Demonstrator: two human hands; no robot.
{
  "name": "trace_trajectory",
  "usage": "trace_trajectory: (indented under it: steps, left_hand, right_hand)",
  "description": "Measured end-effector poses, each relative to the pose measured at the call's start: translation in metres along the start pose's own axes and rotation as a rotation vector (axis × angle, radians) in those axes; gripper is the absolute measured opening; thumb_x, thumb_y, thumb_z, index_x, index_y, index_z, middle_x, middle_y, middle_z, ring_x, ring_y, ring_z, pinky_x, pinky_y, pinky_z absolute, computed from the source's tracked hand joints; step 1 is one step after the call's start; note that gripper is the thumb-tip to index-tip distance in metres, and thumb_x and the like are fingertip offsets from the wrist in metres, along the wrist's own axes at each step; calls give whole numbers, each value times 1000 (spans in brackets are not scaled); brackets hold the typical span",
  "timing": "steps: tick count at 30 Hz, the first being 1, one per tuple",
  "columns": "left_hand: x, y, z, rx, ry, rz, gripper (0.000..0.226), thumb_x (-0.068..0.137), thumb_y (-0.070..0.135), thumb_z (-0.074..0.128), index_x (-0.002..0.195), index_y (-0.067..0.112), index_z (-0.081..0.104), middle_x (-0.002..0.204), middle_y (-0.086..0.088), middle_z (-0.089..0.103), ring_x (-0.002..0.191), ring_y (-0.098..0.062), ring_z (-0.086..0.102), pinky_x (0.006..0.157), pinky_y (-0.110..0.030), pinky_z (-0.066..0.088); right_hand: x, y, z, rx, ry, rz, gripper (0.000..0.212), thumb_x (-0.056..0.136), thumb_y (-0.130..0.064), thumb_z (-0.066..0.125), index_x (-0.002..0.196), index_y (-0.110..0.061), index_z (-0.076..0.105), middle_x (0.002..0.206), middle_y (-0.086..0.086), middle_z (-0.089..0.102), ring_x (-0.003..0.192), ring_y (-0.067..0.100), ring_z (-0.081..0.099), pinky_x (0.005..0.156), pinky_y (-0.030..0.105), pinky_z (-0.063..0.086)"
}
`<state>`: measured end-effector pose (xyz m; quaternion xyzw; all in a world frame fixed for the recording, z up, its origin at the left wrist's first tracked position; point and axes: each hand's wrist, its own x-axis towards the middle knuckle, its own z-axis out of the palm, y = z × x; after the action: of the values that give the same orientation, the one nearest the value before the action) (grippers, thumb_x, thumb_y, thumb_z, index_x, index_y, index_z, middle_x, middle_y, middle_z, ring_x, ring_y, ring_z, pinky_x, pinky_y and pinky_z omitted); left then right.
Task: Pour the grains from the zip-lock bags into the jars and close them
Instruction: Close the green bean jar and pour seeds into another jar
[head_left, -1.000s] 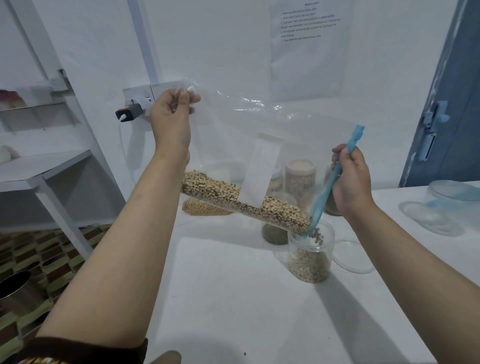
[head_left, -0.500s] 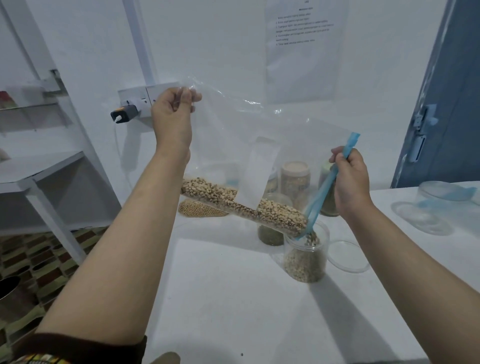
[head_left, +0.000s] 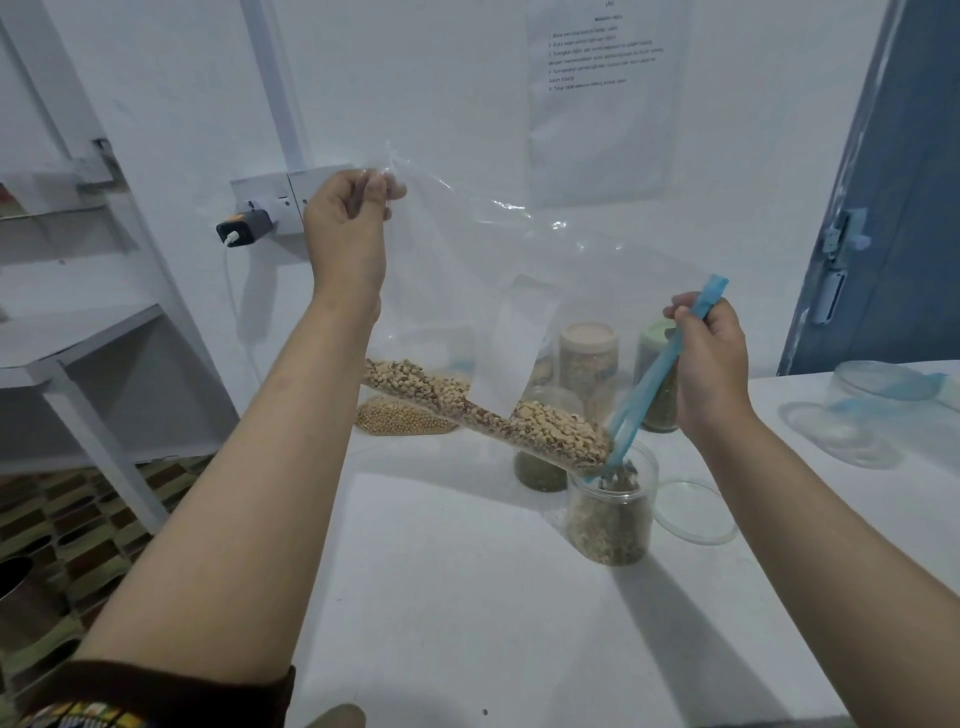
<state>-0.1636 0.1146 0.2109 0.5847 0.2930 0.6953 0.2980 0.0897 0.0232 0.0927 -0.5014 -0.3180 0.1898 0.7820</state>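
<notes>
Clear zip-lock bag (head_left: 519, 291), pinched by left hand (head_left: 345, 234) and right hand (head_left: 711, 364), spills beans (head_left: 498, 415) into jar (head_left: 608, 514).

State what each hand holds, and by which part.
Both hold the zip-lock bag: left hand pinches its raised bottom corner, right hand grips the blue zip strip.

pantry-type rm | grain jars (head_left: 588, 353) | white shelf (head_left: 78, 338)
</notes>
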Motion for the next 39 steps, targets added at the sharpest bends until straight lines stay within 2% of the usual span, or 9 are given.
trace_trajectory:
  steps: [4,9,17,22,28,30,33,36,39]
  left_hand:
    - [1,1,2,0,3,-2,20,99,12,57,81,21,60,83,5,67,69,5,57,74,-13,47]
    - [2,1,5,19,-23,15,17,99,12,56,84,17,61,83,4,67,69,3,56,75,-13,47]
    - [6,0,7,58,-42,65,11,98,12,56,89,11,63,83,6,68,73,-2,58,76,-15,48]
    - [5,-3,6,49,-24,64,11,98,12,57,88,14,62,81,9,69,71,0,57,77,-15,47]
    - [3,-5,7,42,-27,76,14,98,12,55,86,17,61,85,5,67,73,4,59,76,-14,47]
    - [4,-6,8,38,-27,80,12,98,12,55,88,14,62,85,5,67,75,3,60,76,-14,48]
    - [4,-5,11,27,-29,80,13,98,13,55,88,16,61,85,5,67,78,1,61,77,-15,48]
    - [4,-4,14,26,-16,82,14,98,13,55,87,18,61,84,7,68,76,2,60,78,-14,48]
    - [5,-5,15,25,-14,87,14,99,13,55,87,18,62,85,7,68,76,3,61,78,-14,48]
  right_hand:
    - [-3,-1,-1,-2,1,-15,12,101,-9,46,106,-18,53,92,-9,59,85,7,54,80,17,45]
    - [-2,-3,-5,-24,17,-53,21,99,-6,47,109,-25,49,90,-9,62,86,8,58,83,19,46]
    - [-3,-7,-9,-69,16,-98,31,97,-1,47,112,-28,46,89,-11,63,83,6,57,73,14,44]
    - [-2,-12,-12,-157,14,-174,28,91,-2,55,105,-26,50,95,-10,65,81,8,58,72,16,48]
    - [2,-26,-18,-314,27,-274,18,88,-11,65,101,-20,57,93,-9,64,87,3,58,64,4,44]
    - [3,-27,-19,-401,19,-313,14,89,-18,66,101,-22,60,94,-6,65,85,0,56,72,12,48]
    - [7,-27,-19,-615,25,-410,13,91,-34,64,102,-27,63,95,-8,64,92,11,56,89,39,44]
    - [9,-30,-16,-840,27,-484,20,94,-42,57,105,-28,66,96,-7,60,100,19,53,85,35,26]
    - [10,-35,-11,-950,9,-553,23,95,-46,54,101,-26,65,99,-7,59,101,19,52,84,34,22]
